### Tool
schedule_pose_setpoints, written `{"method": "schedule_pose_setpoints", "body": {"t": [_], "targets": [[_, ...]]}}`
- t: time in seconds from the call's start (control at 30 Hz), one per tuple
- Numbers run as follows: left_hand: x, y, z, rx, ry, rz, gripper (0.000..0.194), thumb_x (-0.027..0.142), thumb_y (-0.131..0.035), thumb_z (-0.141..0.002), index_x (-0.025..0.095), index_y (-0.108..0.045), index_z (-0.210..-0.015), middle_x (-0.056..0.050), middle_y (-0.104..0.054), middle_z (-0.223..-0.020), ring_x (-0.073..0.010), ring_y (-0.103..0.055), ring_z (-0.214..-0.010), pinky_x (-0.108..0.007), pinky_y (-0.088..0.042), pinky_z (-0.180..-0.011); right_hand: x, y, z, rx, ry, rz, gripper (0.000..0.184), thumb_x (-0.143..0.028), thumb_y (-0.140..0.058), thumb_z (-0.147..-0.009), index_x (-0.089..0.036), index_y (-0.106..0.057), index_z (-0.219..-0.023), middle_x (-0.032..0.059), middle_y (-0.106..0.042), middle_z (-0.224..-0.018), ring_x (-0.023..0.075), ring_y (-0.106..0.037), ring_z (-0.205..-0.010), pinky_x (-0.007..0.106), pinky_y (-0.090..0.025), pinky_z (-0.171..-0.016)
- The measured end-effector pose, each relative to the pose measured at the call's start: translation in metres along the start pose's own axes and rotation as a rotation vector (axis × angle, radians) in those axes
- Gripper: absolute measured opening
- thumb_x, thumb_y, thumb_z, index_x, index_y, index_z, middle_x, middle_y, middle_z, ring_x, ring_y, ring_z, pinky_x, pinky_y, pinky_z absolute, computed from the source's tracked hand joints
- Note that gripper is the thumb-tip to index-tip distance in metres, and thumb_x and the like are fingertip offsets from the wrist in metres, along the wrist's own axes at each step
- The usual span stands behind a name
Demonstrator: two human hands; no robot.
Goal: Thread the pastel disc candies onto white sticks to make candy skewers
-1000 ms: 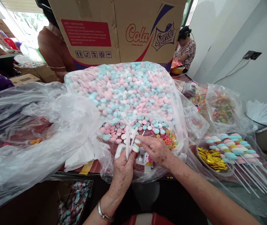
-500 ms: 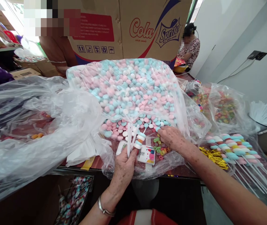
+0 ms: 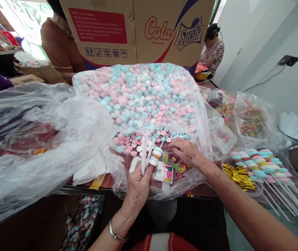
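Skewer point(image 3: 155, 159) in the left hand point(image 3: 138, 183), grasped at its lower end together with a fan of white sticks point(image 3: 144, 155). Long axis running from that grip away from the body and slightly rightward, leaning rather than flat, with the bare tip point(image 3: 161, 144) at the far end. Blue, white and orange pieces stacked along the shaft below the tip, just above the thumb.

Right hand point(image 3: 188, 152) to the right of the skewer, not touching it, fingers bent and directed left, close beside the level of the tip. Impossible to tell whether pinching anything or empty, the fingertips being partly hidden. Left hand clearly the nearer, already in contact; right hand nearer to the tip end.

Loose sweets point(image 3: 128, 141) beyond the skewer and to its left, on the table point(image 3: 203, 191), with the big bag point(image 3: 149, 101) farther out behind it. Candy rings point(image 3: 180, 167) to its right, partly under the right hand. Card point(image 3: 166, 173) just right of its lower end. Gold ties point(image 3: 239, 176) well to its right.
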State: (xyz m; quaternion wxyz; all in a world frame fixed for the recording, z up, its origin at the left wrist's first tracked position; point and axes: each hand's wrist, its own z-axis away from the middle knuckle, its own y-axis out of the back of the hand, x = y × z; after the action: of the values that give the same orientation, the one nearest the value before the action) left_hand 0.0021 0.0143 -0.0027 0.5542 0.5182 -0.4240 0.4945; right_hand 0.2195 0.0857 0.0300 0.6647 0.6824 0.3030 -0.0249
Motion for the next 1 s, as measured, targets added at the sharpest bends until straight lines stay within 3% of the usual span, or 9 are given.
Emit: {"method": "schedule_pose_setpoints", "body": {"t": [0.2,0.4,0.53,0.73,0.9,1.0], "targets": [[-0.001,0.001,0.001,-0.019,0.009,-0.002,0.031,0.044,-0.057,-0.087,0.016,-0.069,-0.09,0.008,-0.045,-0.049,-0.01,-0.035,-0.044,-0.022,-0.028,-0.044,-0.003,-0.015,-0.001,-0.035,0.228,-0.01,0.027,-0.007,-0.046,-0.089,-0.018,-0.07,-0.097,0.0066,-0.066,-0.095,0.0186,-0.06,-0.09,0.029,-0.047,-0.081],[-0.003,0.001,0.001,0.002,-0.006,0.01,0.03,0.045,-0.059,-0.086,0.017,-0.068,-0.079,0.006,-0.047,-0.048,-0.0111,-0.039,-0.045,-0.022,-0.03,-0.045,0.002,-0.023,-0.001,-0.077,0.413,0.025,0.03,-0.006,-0.045,-0.091,-0.019,-0.07,-0.101,0.008,-0.067,-0.099,0.0189,-0.06,-0.094,0.031,-0.047,-0.087],[0.001,0.001,0.001,0.021,-0.009,-0.009,0.03,0.045,-0.06,-0.084,0.018,-0.067,-0.073,0.006,-0.046,-0.047,-0.012,-0.04,-0.046,-0.023,-0.032,-0.047,-0.001,-0.024,0.002,-0.088,0.41,0.138,0.027,-0.007,-0.046,-0.092,-0.018,-0.068,-0.101,0.0074,-0.066,-0.094,0.0183,-0.06,-0.091,0.029,-0.047,-0.084],[0.0,0.003,0.002,-0.004,-0.014,-0.059,0.031,0.043,-0.059,-0.086,0.018,-0.063,-0.068,0.006,-0.045,-0.048,-0.0113,-0.039,-0.047,-0.022,-0.029,-0.045,-0.014,-0.026,0.003,-0.04,0.23,0.364,0.022,-0.003,-0.047,-0.089,-0.015,-0.065,-0.093,0.0081,-0.063,-0.09,0.0202,-0.058,-0.09,0.028,-0.045,-0.077],[-0.002,0.003,0.001,-0.009,-0.024,-0.06,0.034,0.044,-0.06,-0.087,0.018,-0.06,-0.064,0.005,-0.048,-0.05,-0.0111,-0.04,-0.048,-0.021,-0.03,-0.046,-0.012,-0.022,0.004,-0.092,0.331,0.313,0.021,-0.005,-0.049,-0.091,-0.015,-0.066,-0.095,0.0076,-0.062,-0.092,0.0186,-0.057,-0.089,0.027,-0.045,-0.076],[-0.001,0.002,0.001,0.002,-0.02,-0.048,0.033,0.043,-0.06,-0.086,0.018,-0.06,-0.065,0.005,-0.048,-0.05,-0.0115,-0.041,-0.049,-0.022,-0.03,-0.047,-0.009,-0.022,0.004,-0.041,0.257,0.222,0.023,-0.005,-0.048,-0.09,-0.015,-0.068,-0.093,0.0086,-0.064,-0.093,0.0197,-0.058,-0.092,0.029,-0.047,-0.079]]}}
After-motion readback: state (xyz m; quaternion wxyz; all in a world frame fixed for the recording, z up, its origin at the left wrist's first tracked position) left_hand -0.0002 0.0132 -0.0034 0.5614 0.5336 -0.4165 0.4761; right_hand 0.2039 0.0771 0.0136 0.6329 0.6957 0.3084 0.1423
